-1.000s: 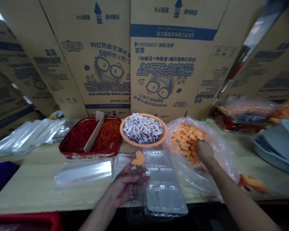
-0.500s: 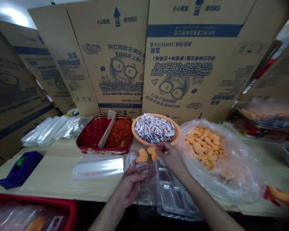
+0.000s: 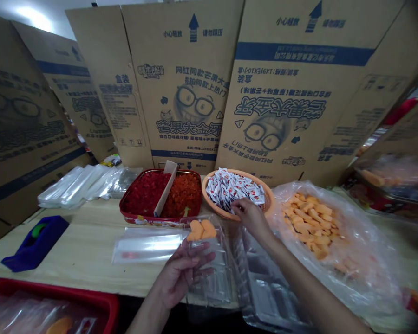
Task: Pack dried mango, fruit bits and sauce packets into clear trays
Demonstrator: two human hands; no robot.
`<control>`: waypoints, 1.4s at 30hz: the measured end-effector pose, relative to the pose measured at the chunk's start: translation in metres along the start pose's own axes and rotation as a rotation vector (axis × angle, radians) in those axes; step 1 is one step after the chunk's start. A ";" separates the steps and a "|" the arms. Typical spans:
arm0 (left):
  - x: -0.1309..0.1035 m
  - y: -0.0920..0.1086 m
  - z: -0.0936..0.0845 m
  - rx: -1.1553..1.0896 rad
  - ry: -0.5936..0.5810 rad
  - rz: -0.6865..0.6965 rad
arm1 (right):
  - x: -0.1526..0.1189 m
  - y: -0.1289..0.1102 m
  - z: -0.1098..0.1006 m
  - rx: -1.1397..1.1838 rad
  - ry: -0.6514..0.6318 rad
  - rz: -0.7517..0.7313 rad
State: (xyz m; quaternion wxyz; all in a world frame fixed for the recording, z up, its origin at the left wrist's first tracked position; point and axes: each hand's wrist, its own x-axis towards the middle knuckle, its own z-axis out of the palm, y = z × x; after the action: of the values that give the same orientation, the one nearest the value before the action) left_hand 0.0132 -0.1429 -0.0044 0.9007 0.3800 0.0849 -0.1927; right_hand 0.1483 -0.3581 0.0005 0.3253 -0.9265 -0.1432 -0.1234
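My left hand (image 3: 183,273) holds a clear plastic tray (image 3: 218,273) with several compartments, fingers around its left side and behind it. Orange heart-like candy pieces (image 3: 202,229) lie in the tray's far compartment. At the front rim of an orange basket (image 3: 270,204), my right hand (image 3: 251,215) has its fingertips pinched among small white sachets with red print (image 3: 231,183). Its fingers partly hide what they grip. Below my right forearm lie more clear compartment trays (image 3: 271,297).
A red tin (image 3: 139,218) holds dark red and orange-red bits, split by a cardboard strip (image 3: 165,190). Clear bags (image 3: 146,246) lie in front. A blue tape dispenser (image 3: 35,243), a red bin (image 3: 104,299), a plastic bag of orange candy (image 3: 310,222) and cardboard boxes (image 3: 184,69) surround the work area.
My right hand has let go of the orange candy and moved up and right to the sachet basket. Two pieces now sit together in the tray. The camera view has shifted left.
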 end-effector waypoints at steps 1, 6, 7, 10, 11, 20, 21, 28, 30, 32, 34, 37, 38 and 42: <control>-0.001 0.003 -0.003 -0.008 0.010 0.001 | 0.011 0.007 0.000 -0.149 -0.043 0.083; -0.006 0.013 -0.016 -0.019 -0.007 0.032 | 0.049 0.030 0.008 -0.349 -0.235 0.218; -0.006 0.014 -0.018 -0.020 -0.013 0.040 | 0.051 0.032 0.010 -0.362 -0.244 0.221; -0.007 0.019 -0.023 -0.032 -0.008 0.062 | 0.055 0.037 0.013 -0.374 -0.222 0.230; -0.007 0.020 -0.024 -0.040 -0.003 0.065 | 0.055 0.038 0.013 -0.364 -0.205 0.235; -0.004 0.027 -0.030 -0.016 -0.001 0.107 | 0.043 0.013 -0.007 0.181 -0.047 0.337; -0.003 0.027 -0.030 -0.013 -0.013 0.108 | 0.038 0.002 -0.009 0.388 -0.063 0.361; 0.002 0.026 -0.028 -0.040 -0.125 0.123 | 0.000 -0.079 -0.003 1.017 -0.572 0.395; 0.002 0.026 -0.028 -0.038 -0.137 0.143 | -0.006 -0.090 0.007 0.976 -0.631 0.343; 0.002 0.026 -0.027 -0.036 -0.149 0.156 | -0.009 -0.095 0.017 0.912 -0.625 0.294; 0.001 0.026 -0.025 -0.038 -0.169 0.165 | -0.011 -0.098 0.025 0.880 -0.607 0.250; -0.001 0.026 -0.025 -0.043 -0.187 0.170 | -0.012 -0.099 0.026 0.890 -0.574 0.177; -0.002 0.027 -0.026 -0.049 -0.186 0.170 | -0.012 -0.100 0.024 0.877 -0.542 0.153; -0.005 0.028 -0.030 -0.073 -0.179 0.159 | -0.010 -0.100 0.014 0.819 -0.459 0.127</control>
State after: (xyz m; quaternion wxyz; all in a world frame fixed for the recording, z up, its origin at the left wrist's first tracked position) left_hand 0.0201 -0.1023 -0.0057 0.9303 0.3340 -0.0192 -0.1506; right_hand 0.1060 -0.2766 0.0433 0.6307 -0.7323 -0.1914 0.1714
